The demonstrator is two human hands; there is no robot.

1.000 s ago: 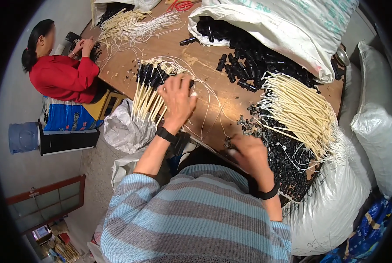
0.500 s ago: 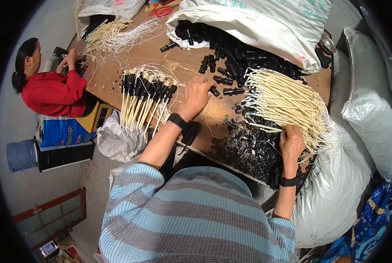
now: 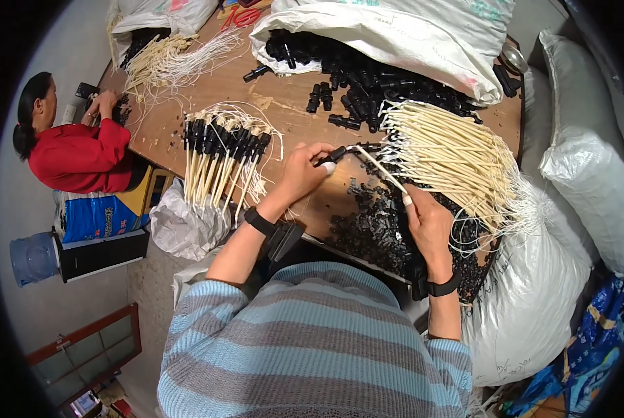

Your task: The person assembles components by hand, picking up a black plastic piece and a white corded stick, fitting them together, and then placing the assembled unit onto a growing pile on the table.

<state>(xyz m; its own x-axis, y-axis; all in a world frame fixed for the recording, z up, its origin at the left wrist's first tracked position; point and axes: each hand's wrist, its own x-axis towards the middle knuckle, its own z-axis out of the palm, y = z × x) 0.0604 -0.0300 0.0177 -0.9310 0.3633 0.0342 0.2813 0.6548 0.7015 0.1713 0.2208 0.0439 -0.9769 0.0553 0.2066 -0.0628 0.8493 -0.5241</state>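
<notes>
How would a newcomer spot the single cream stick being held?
Find the brown table, then the striped sweater before it. The right hand holds the cream stick, its far end near the black tube in the left hand. Unlike the bundled sticks to its right, it is held alone.

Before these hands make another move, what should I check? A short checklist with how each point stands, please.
1. Left hand gripping a black fitting: ok.
2. Right hand gripping a single pale rod: ok.
3. Rod in line with the fitting: not ok; they stand at an angle.
4. Rod tip touching the fitting: cannot tell; the ends are very close.
5. Rods with black fittings apart from both hands: ok, they lie to the left.
6. Small black pieces gathered in a container: not ok, they lie loose on the table.
</notes>
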